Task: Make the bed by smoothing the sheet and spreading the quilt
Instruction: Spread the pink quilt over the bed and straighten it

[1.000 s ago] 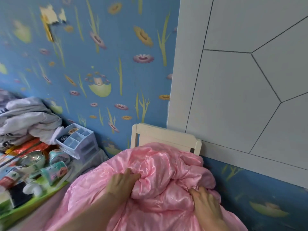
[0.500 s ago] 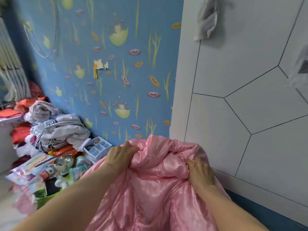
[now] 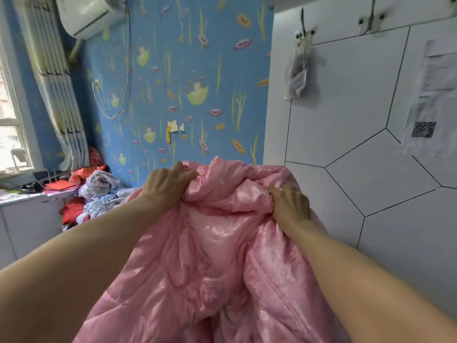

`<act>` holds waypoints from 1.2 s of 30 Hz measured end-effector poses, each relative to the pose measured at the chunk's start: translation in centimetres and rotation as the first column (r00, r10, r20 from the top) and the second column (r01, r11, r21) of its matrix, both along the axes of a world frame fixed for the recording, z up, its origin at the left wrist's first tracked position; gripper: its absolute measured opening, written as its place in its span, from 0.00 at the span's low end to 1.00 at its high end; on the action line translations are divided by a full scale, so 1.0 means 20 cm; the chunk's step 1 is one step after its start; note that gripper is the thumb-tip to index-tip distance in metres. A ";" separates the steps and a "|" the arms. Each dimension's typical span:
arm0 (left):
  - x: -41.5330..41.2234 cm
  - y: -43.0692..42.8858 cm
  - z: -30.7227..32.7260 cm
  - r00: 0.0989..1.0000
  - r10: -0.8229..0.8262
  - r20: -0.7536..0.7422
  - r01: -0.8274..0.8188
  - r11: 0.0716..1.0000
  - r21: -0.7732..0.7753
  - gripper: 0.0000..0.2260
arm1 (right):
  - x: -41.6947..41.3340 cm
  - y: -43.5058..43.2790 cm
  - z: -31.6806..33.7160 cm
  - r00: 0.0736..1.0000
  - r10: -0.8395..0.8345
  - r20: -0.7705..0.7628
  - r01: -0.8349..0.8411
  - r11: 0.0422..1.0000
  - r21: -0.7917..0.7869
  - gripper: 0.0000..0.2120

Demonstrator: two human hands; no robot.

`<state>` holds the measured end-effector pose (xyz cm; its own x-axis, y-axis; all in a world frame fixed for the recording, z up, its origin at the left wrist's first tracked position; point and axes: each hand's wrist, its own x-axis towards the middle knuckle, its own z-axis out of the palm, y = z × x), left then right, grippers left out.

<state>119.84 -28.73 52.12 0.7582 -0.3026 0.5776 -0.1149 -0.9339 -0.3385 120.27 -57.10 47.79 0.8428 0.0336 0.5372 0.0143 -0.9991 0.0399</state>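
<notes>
Head view looks down two bare forearms at a glossy pink quilt (image 3: 217,256), which is bunched up and raised in front of the person, its folds reaching from the bottom of the frame to about mid-height. The left hand (image 3: 168,186) grips the quilt's top edge, with fingers curled over a gathered fold. The right hand (image 3: 290,205) clutches another bunch of the same edge, a little lower and to the right, knuckles up. The two hands are apart, with crumpled satin between them.

Behind the quilt stands a wall of blue wallpaper (image 3: 185,70) printed with flowers and reeds. To the right is a white panelled wall (image 3: 346,149) crossed by dark lines. On it a small plastic bag (image 3: 295,73) hangs from a hook, and a sheet of paper (image 3: 430,100) with a QR code is stuck near it. At the left, a pile of clothes (image 3: 99,189) lies near a white worktop (image 3: 24,196) under a window (image 3: 10,120) with a pleated curtain (image 3: 59,95). An air conditioner (image 3: 86,13) is mounted high on the wall.
</notes>
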 end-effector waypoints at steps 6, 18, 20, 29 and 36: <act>-0.24 0.17 0.31 0.985 0.103 0.140 -0.104 0.995 0.000 0.14 | -0.08 0.15 0.38 0.978 0.108 0.180 -0.099 0.994 -0.056 0.18; -1.06 1.00 0.78 0.853 0.405 0.329 -0.418 0.908 -0.033 0.12 | -0.41 1.14 1.07 0.729 0.470 0.498 -0.448 0.877 -0.171 0.14; -1.27 1.17 0.80 0.819 0.457 0.346 -0.468 0.882 -0.057 0.12 | -0.50 1.37 1.10 0.671 0.538 0.510 -0.523 0.831 -0.188 0.13; -2.40 1.87 0.87 0.589 0.704 0.395 -0.773 0.634 0.023 0.11 | -1.15 2.52 1.08 0.343 0.750 0.566 -0.829 0.525 -0.194 0.12; -3.27 2.17 0.87 0.327 0.844 0.425 -0.933 0.360 0.003 0.11 | -1.80 3.32 1.05 0.106 0.839 0.534 -0.964 0.218 -0.151 0.08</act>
